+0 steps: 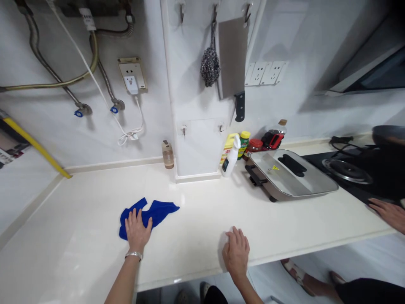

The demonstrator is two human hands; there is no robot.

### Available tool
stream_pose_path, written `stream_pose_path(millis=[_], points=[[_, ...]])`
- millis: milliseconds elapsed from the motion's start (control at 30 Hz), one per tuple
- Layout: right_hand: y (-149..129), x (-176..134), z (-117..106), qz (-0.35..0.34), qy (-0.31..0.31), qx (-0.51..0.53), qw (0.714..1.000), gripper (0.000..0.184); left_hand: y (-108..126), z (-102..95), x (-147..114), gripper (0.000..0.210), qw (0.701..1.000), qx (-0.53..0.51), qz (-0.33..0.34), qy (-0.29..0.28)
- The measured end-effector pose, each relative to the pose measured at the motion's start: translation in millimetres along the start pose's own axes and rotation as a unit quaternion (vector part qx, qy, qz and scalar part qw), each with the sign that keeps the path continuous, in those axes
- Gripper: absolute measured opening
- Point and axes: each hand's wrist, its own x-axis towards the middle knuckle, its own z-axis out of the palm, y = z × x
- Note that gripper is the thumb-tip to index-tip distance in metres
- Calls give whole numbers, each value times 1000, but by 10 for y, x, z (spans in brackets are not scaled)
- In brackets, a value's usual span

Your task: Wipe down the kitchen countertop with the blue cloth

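Observation:
A crumpled blue cloth (160, 213) lies on the white countertop (190, 240), left of centre. My left hand (138, 230), with a silver bracelet at the wrist, presses flat on the cloth with its fingers stretched out and thumb apart. Close to the counter's front edge, my right hand (236, 252) rests on the bare surface. Its fingers are slightly bent and it has nothing visible in it.
A lidded electric pan (294, 173) and a white spray bottle (231, 157) stand to the right. A brown bottle (168, 155) is by the wall. A cleaver (232, 59) and steel scourer (210, 66) hang above. Another person's hand (389, 214) touches the counter at far right.

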Motion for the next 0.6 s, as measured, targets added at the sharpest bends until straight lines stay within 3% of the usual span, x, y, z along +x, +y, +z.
stream_pose_path(millis=[133, 333, 467, 600], points=[[-3, -6, -31, -1, -24, 10, 1000, 31, 7, -24, -28, 68, 1000, 0, -10, -11], [3, -27, 23, -69, -52, 74, 994, 34, 171, -16, -277, 67, 1000, 20, -15, -14], [-30, -39, 33, -67, -49, 84, 993, 35, 504, -77, -675, 63, 999, 16, 46, -23], [-58, -50, 14, -83, -38, 87, 992, 38, 995, -184, -1178, 70, 989, -10, 127, -68]])
